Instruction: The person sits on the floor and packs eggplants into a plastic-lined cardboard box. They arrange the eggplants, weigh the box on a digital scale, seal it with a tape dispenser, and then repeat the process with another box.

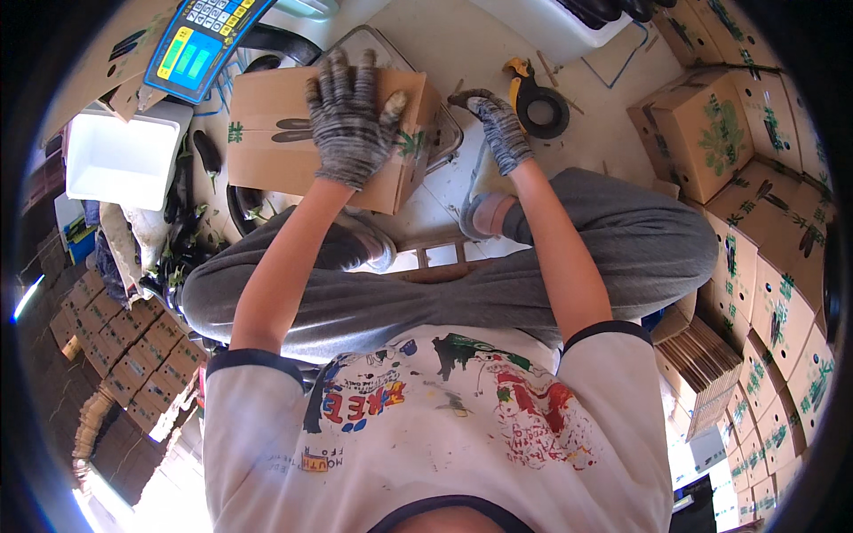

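A cardboard box [273, 160] with green print and a dark eggplant picture lies on the metal platform [448, 133] of a scale. My left hand [353, 126], in a grey knit glove, rests spread and flat on its top, over the middle seam. My right hand [496, 126], gloved alike, is beside the right end of the box; its fingers point towards the box and overlap one another. Just right of that hand lies a yellow tape dispenser [516, 76] with a dark tape roll [543, 113] on the floor.
A scale display [193, 56] stands at upper left above a white foam box [120, 160]. Eggplants [180, 193] lie left of the box. Stacked cartons [766, 280] and flattened cardboard [700, 360] line the right side. A white tub [553, 30] holds eggplants at the top.
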{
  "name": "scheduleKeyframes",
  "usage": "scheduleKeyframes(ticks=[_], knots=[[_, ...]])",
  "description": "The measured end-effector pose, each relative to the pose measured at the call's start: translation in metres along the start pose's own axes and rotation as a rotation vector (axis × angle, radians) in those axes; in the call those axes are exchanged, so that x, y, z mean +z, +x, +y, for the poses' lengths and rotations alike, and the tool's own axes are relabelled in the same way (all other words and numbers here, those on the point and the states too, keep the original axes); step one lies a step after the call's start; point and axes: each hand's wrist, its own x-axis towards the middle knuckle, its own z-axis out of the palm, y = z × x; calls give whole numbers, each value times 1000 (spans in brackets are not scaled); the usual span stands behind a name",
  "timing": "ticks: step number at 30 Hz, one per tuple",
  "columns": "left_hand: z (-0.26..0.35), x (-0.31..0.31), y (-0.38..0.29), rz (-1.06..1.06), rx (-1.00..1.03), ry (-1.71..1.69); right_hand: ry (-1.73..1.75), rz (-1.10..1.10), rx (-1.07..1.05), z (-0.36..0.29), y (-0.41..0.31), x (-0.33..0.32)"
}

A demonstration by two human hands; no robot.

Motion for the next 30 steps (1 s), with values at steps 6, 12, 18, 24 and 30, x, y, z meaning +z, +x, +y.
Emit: scheduleKeyframes(ticks=[6, 12, 18, 24, 30], knots=[[14, 4, 6, -79, 38, 107, -456, 10, -38, 23, -12, -1], [13, -1, 9, -111, 24, 89, -803, 121, -48, 41, -7, 12], [15, 4, 4, -120, 20, 68, 86, 285, 729, 63, -43, 51], [-56, -5, 3, -186, -261, 179, 1064, 144, 993, 121, -71, 113], [-195, -13, -28, -252, -1113, -164, 807, 173, 796, 137, -56, 116]])
